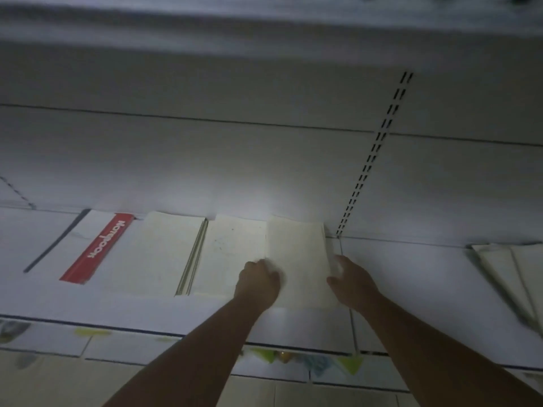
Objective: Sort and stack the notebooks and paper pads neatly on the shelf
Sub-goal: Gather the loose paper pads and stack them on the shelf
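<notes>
On the white shelf, a cream pad lies flat at the right end of a row, overlapping a neighbouring pad, its far edge against the back panel. The left hand sits at its left edge, fingers curled; the dim blur hides whether they pinch it. The right hand has its fingers extended against the right edge. Bare shelf stretches right toward another pile; a red notebook lies further left.
</notes>
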{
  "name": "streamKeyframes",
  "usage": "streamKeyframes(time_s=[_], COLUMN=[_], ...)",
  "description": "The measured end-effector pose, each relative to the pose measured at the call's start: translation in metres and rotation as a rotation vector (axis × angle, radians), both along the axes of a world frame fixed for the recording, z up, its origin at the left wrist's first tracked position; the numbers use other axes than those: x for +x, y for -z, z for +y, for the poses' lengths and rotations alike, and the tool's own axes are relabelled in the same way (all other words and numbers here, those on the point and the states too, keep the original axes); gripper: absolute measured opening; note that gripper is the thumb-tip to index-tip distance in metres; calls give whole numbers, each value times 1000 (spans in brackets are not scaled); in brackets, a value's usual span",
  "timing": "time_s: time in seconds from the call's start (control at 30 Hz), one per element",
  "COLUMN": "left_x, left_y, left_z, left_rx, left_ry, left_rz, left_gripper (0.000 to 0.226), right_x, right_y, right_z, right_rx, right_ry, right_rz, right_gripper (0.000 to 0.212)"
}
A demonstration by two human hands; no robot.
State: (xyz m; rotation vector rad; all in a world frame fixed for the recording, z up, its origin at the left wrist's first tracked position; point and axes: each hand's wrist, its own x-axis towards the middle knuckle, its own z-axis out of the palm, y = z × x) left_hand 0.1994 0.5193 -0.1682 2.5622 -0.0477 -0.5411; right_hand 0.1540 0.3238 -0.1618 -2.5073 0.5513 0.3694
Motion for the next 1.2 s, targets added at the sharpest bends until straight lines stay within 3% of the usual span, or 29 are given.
streamKeyframes(time_s=[0.1, 0.23, 0.37, 0.57, 0.77, 0.93, 1.2], left_x=[-2, -6, -27, -73, -152, -214, -239], left_y=[-25, -72, -124, -170, -188, -186, -171], left_z=[9, -2, -34, -109, -214, -293, -326], left_rx=[88, 301, 256, 299, 256, 192, 205], left_ry=[194, 488, 683, 856, 947, 939, 855], left_rz=[-122, -150, -41, -225, -346, -333, -311], left_gripper=[55, 63, 65, 66, 64, 62, 62], right_x=[-20, -61, -121, -201, -291, -356, -375], right_y=[-38, -91, -127, -154, -154, -152, -149], right_z=[-22, -46, -62, -106, -172, -244, -316], right_rx=[-178, -294, -347, -419, -414, -452, -412], right_ry=[-137, -121, -77, -12, 6, -36, -25], right_rz=[19, -16, 5, 0, 39, 70, 10], right_gripper=[65, 67, 70, 70, 69, 66, 66])
